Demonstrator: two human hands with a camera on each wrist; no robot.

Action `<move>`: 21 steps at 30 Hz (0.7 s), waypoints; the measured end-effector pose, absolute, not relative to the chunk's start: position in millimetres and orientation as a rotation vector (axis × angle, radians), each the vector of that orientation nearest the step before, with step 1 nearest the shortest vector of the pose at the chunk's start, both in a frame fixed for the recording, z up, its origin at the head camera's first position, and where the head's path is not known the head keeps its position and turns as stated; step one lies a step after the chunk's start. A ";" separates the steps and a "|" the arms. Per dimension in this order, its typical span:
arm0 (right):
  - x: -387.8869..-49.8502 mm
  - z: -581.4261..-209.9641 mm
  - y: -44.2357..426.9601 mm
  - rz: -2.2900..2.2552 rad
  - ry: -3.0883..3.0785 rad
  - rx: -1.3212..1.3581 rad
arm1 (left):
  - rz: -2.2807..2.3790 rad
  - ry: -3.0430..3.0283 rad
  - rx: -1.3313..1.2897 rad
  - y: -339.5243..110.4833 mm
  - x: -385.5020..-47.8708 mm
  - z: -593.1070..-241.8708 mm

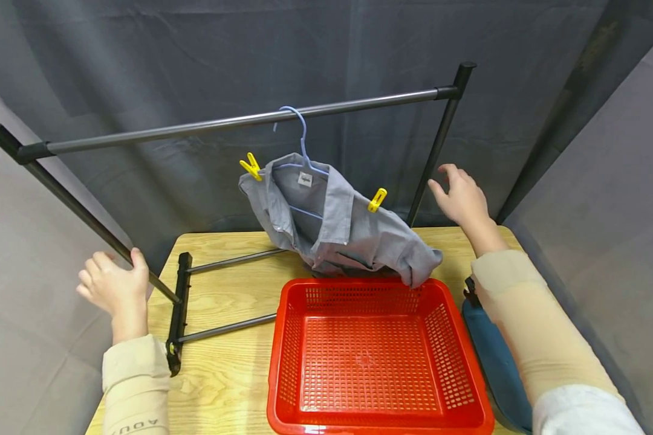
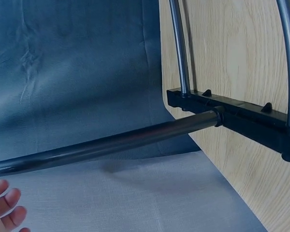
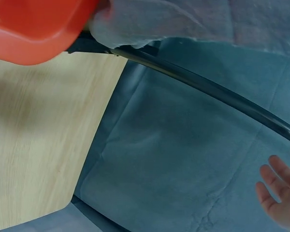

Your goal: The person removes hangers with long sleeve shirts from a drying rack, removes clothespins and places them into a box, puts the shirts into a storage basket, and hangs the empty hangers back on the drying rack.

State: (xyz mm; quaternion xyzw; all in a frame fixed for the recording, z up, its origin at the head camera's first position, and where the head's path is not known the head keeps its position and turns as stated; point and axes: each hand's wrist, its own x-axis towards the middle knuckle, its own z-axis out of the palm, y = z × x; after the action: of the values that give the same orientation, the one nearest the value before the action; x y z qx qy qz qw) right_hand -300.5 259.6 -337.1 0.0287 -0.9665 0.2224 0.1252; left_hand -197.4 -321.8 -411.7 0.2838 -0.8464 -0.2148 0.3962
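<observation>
Behind the work area hangs a dark grey curtain (image 1: 196, 60). The wooden table (image 1: 223, 362) carries a metal garment rack (image 1: 196, 127), its black left foot (image 1: 181, 314) set on the tabletop. A red basket (image 1: 367, 362) with perforated walls sits at the rack's near side. The shirt (image 1: 381, 238) hangs from the top bar between the uprights: grey, collar spread, creased, body bunched low, the right-side sleeve drooping across the basket's far rim in the head view; contact there cannot be confirmed. A blue case (image 1: 495, 356) lies right of the basket, partly hidden by my sleeve. A lilac hanger (image 1: 304, 145) supports the shirt, hook over the bar.

My left grip (image 1: 116, 284): fingers parted and loosely bent, beside the left upright; the thumb overlaps that post, though I cannot tell whether it touches. My right grip (image 1: 462, 196): thumb and fingers well spread, holding nothing, near the right upright with a gap between.

Two yellow pegs (image 1: 378, 200) are clipped at the shoulders. A white label (image 1: 305, 179) shows inside the collar.
</observation>
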 end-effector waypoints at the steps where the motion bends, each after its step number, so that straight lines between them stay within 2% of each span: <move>1: -301.9 -336.2 259.5 0.650 -2.823 0.080 | -0.543 -2.158 0.720 -322.7 -198.1 -411.2; 21: -320.6 -326.3 250.0 0.660 -2.852 0.060 | -0.480 -2.328 0.726 -333.5 -206.3 -410.2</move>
State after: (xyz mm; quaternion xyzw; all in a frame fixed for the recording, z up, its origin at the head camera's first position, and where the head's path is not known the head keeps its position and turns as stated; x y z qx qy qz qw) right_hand -320.6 250.0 -326.3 0.0204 -0.9685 0.2241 0.1065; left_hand -206.3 -333.5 -410.2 0.2763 -0.8868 -0.1830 0.3221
